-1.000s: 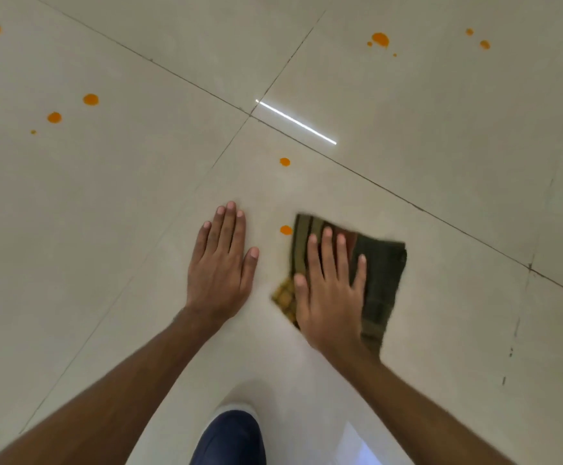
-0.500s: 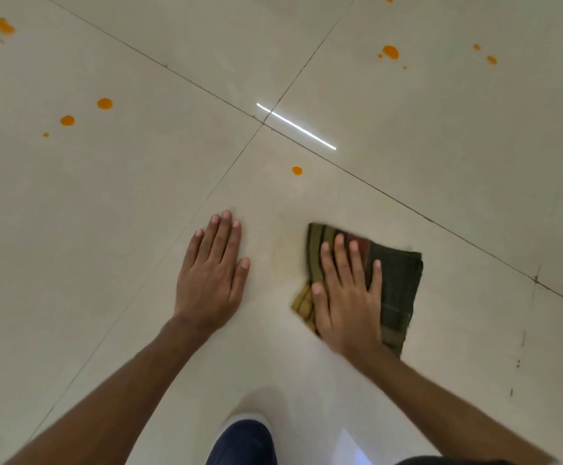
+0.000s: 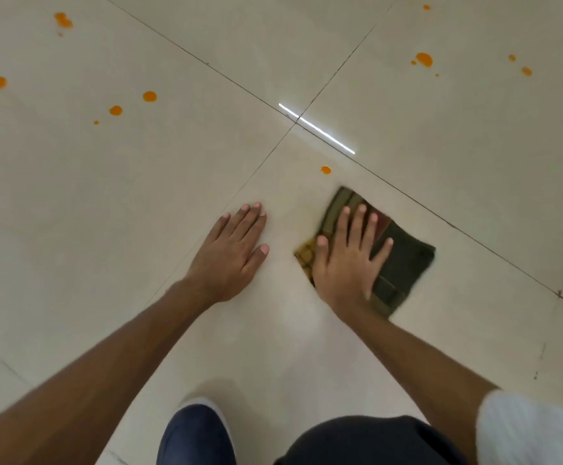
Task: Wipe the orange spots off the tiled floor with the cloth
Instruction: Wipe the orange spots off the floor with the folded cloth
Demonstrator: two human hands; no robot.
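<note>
The right hand (image 3: 347, 263), fingers spread, presses flat on the folded dark-green striped cloth (image 3: 397, 260), long axis parallel to the nearby grout line, below a small orange spot (image 3: 326, 170) on the cream tiled floor (image 3: 441, 146). The left hand (image 3: 231, 256) lies flat, empty.

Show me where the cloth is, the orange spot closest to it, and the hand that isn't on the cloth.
cloth (image 3: 404, 263): head view, on its bare dark part right of the fingers.
nearest orange spot (image 3: 326, 169): head view, on the spot's middle.
left hand (image 3: 231, 255): head view, on the back of the hand, flat on the floor.
</note>
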